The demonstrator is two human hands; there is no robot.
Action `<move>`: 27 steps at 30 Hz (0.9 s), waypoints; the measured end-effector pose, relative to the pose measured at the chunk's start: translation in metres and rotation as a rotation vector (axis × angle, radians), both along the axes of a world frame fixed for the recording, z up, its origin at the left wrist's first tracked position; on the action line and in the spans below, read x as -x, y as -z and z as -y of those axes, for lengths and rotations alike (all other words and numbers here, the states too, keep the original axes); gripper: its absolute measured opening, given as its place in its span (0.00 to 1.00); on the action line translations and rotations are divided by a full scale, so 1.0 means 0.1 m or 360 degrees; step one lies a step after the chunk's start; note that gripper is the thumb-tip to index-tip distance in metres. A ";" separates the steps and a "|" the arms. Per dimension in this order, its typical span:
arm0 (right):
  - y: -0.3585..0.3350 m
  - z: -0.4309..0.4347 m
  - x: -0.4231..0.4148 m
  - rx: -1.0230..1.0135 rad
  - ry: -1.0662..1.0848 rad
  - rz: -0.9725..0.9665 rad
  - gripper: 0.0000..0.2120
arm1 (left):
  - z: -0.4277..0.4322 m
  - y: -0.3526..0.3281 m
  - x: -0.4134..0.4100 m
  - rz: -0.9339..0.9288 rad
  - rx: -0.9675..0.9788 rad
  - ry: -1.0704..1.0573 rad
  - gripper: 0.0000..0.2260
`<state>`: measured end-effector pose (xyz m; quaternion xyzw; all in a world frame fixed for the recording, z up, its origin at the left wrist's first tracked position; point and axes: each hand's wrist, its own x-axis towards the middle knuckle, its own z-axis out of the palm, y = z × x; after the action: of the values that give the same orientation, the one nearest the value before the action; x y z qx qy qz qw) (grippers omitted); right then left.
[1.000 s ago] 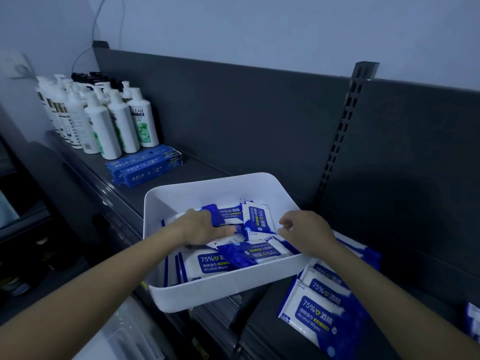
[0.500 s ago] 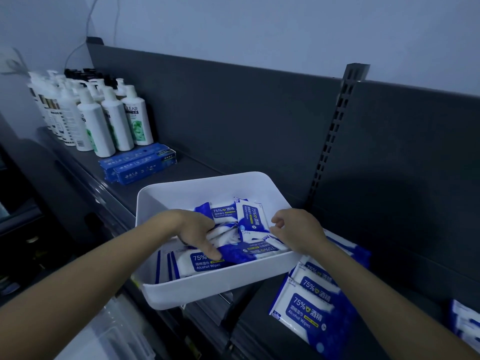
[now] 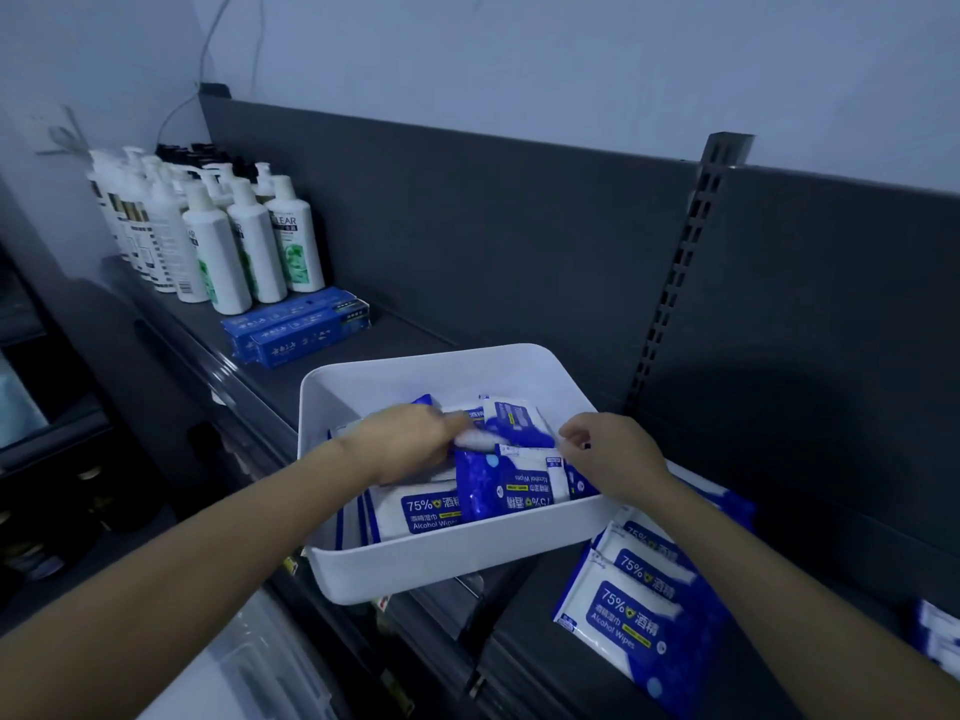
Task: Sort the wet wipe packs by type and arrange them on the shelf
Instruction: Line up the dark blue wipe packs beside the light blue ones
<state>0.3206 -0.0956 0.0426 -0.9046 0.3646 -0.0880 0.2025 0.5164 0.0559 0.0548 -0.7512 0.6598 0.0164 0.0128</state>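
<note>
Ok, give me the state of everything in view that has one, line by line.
white bin, on the shelf, open-topped, holding packs.
packs in bin, jumbled, one upside down.
blurred pack, gripped by left hand.
left hand, inside bin, fingers curled round blurred pack.
right hand, at bin's right side, fingers curled; grip unclear.
stacked packs, lying overlapped right of bin.
bottles, upright, pumps on.
blue boxes, flat, closed.
</note>
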 end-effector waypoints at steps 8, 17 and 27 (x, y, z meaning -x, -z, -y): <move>0.07 0.01 0.02 -0.0113 0.0113 0.0443 0.15 | -0.04 -0.23 -0.27 -0.0828 0.0974 -0.0719 0.06; 0.07 0.02 0.02 -0.0021 0.0113 0.0375 0.22 | 0.34 -0.10 0.01 -0.1554 0.0582 -0.0937 0.07; 0.10 0.04 0.01 0.0061 0.0057 0.0335 0.18 | 1.02 0.21 0.07 -0.0750 -0.0148 -0.0935 0.31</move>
<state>0.3194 -0.0998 0.0327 -0.8874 0.3558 -0.1929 0.2208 0.5089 -0.0460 0.0341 -0.8825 0.3997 0.2218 -0.1104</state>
